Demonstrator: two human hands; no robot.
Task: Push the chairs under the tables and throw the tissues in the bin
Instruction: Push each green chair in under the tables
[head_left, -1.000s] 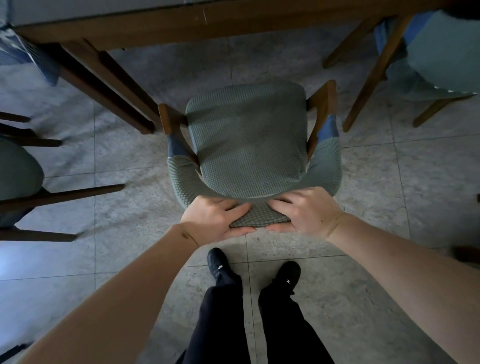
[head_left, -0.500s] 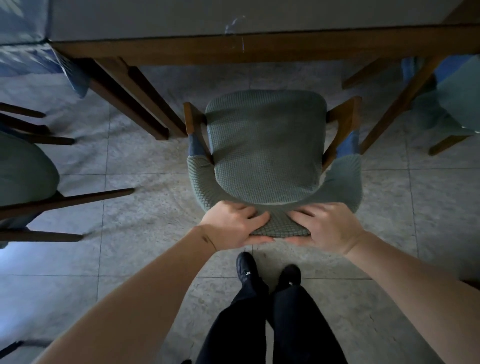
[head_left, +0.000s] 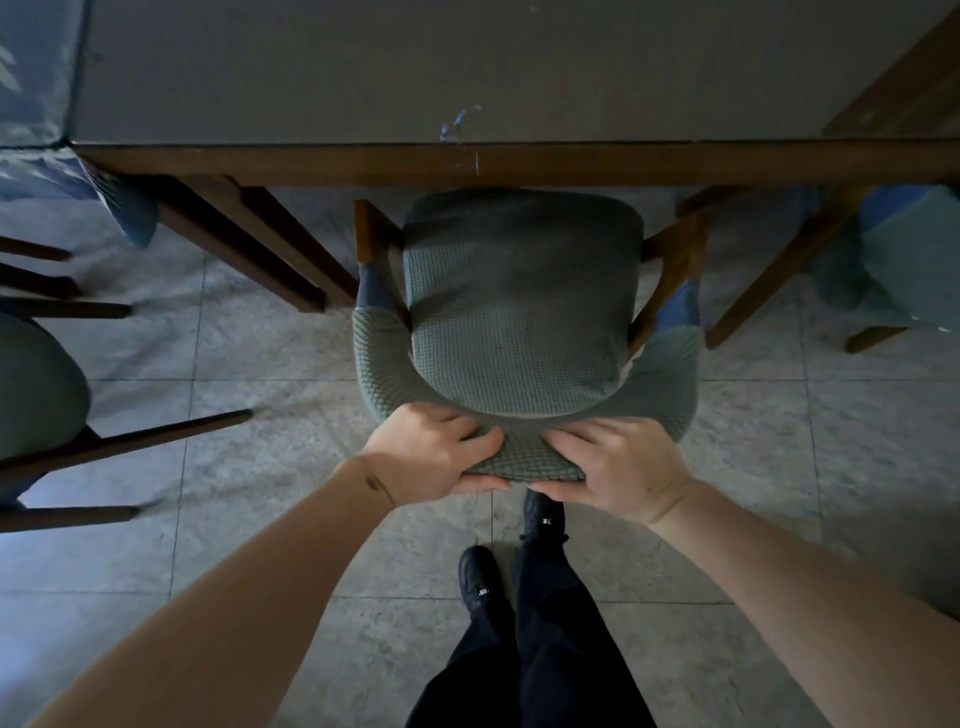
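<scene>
Both hands are clamped on the top of the chair's backrest: the left hand (head_left: 434, 451) curls over the rail with fingers on top and thumb tucked beneath, and the right hand (head_left: 618, 467) mirrors it just beside, the two nearly touching at the middle of the rail. Below them the person's dark shoes (head_left: 540, 514) stand on the tiled floor (head_left: 249, 467), one foot ahead of the other, close behind the chair.

The chair (head_left: 519, 312), covered in grey-green knitted fabric, sits square to the table (head_left: 467, 67). Its seat front lies right at the table's wooden edge, perhaps just under it, while most of the seat and both wooden armrests are out in the open. So this chair is, by my judgement, only partly tucked in.

The table leg (head_left: 260, 244) stands just left of the chair's left armrest, and a slanted leg is near the right one. A push that drifts sideways could catch an armrest on either. The armrests may also meet the table's apron if they sit too high, which would stop the chair short or jolt the table. Other chairs stand well to the left of the chair and beyond its right side.

No tissues or bin can be made out here.
</scene>
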